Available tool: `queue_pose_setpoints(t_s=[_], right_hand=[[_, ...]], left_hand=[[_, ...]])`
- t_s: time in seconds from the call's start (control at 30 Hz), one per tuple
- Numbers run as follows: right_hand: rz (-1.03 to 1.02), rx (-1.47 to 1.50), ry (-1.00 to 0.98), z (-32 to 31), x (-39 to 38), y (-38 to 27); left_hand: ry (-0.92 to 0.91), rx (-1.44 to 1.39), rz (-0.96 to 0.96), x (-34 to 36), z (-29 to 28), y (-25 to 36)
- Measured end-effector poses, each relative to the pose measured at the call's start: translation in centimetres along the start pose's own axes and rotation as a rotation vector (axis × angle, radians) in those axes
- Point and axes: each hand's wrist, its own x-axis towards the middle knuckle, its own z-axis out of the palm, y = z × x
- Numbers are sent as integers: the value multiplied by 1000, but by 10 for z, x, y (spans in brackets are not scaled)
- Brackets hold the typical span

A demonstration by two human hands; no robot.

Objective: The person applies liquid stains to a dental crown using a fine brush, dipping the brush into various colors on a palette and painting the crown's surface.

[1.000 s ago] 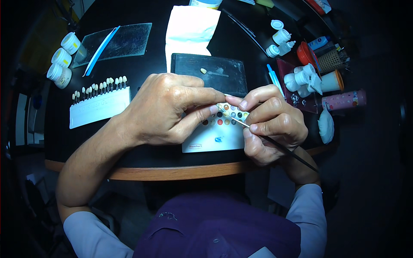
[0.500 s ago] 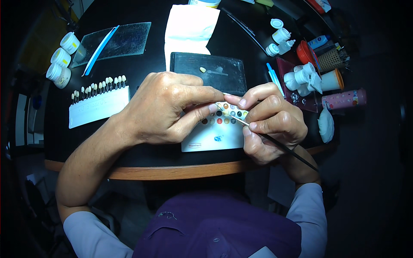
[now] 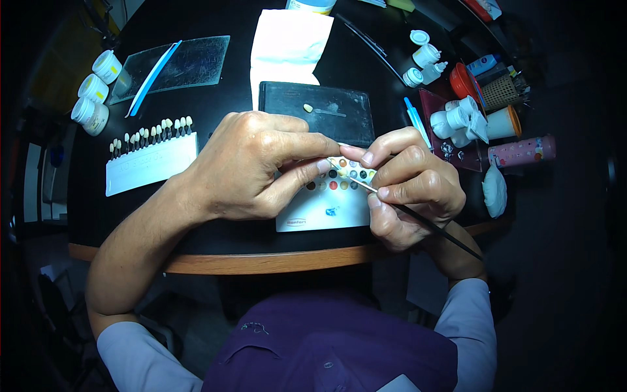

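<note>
My left hand [image 3: 248, 166] pinches a small pale piece [image 3: 339, 171] at its thumb and index fingertips, over a white palette [image 3: 313, 212] with rows of coloured dots. My right hand [image 3: 411, 183] grips a thin dark-handled brush [image 3: 431, 225], its tip at that piece and its fingertips close beside my left ones. Behind them lies a dark slab [image 3: 333, 130] with a small tooth-shaped piece [image 3: 307, 108] on it. The exact shape of what my left fingers hold is hard to make out.
A tooth shade guide [image 3: 150, 168], several jars [image 3: 91, 114] and a glass plate [image 3: 199, 65] are on the left. White paper [image 3: 290, 39] lies behind the slab. On the right are small containers [image 3: 447, 124], pens [image 3: 415, 117] and a pink cylinder [image 3: 522, 151]. A wooden desk edge [image 3: 261, 264] runs in front.
</note>
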Motion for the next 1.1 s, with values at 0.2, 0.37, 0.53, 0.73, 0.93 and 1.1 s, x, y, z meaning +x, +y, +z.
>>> queue_pose_setpoints(t_s=[0.2,0.37,0.53,0.73,0.93,1.1], right_hand=[[-6,18,9,-1,0,0],[-9,6,9,1,-1,2],[-3,25,8,0,0,1],[-10,15,24,0,0,1],[-7,16,17,-1,0,-2],[-26,12,0,-3,1,-5]], left_hand=[[6,0,11,1,0,-1],[-1,6,6,0,0,-1],[7,-6,7,0,0,-1],[-23,1,-11,1,-2,1],[-11,-84,-9,1,0,0],[-13,-125,16,3,-1,1]])
